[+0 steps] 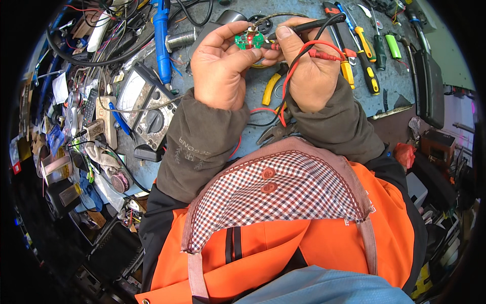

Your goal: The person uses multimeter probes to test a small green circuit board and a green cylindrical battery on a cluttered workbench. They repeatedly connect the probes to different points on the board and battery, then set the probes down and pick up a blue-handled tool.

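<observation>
Between the thumb and fingers of my left hand [221, 68] is a small green circuit board [245, 42] with a red glow at its middle. My right hand [316, 71] is closed around two test probes. The black test probe [324, 23] slants out past the thumb, and the red test probe [324, 54] lies lower across the fingers. Both point left at the board's right edge; whether their tips touch it I cannot tell. Red and black leads [286, 93] loop down from the probes. A dark cable runs behind the board.
An analog multimeter [154, 120] lies left of my left sleeve. Near it are a blue tubular tool [161, 45], a solder spool [183, 39] and heaped clutter. To the right lie several screwdrivers [372, 78] and a green cylindrical cell [392, 45]. Yellow-handled pliers [271, 90] and grey pliers [276, 133] lie below my hands.
</observation>
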